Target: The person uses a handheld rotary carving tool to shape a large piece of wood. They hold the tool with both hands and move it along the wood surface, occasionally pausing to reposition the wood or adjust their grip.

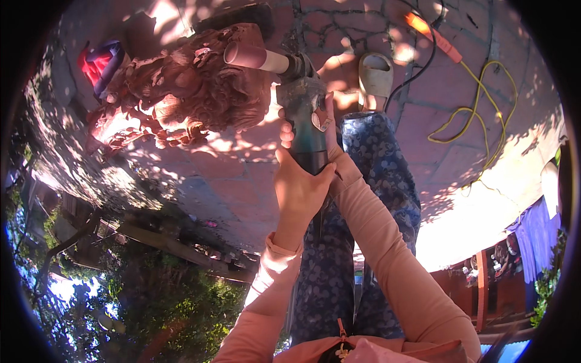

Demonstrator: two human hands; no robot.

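Both my hands grip a power tool (296, 106), which looks like an angle grinder with a dark green body and a metal head. A thick cylinder, pinkish at its end and beige nearer the tool (245, 55), sticks out leftward from the head. My left hand (301, 189) is closed round the dark rear part. Farther forward, my right hand (332, 136) wraps the body, its thumb along the right side. Left of the tool lies a carved reddish-brown wooden sculpture (175, 91) with rough, knobby relief. The cylinder overlaps its right end in view; contact cannot be told.
My foot in a cream slipper (375, 75) stands on the paved floor (448, 91), right of the tool. A black cable (417, 75) runs to an orange connector (433, 37) and a looped yellow cord (478, 103). A red and purple item (103, 63) lies beyond the sculpture.
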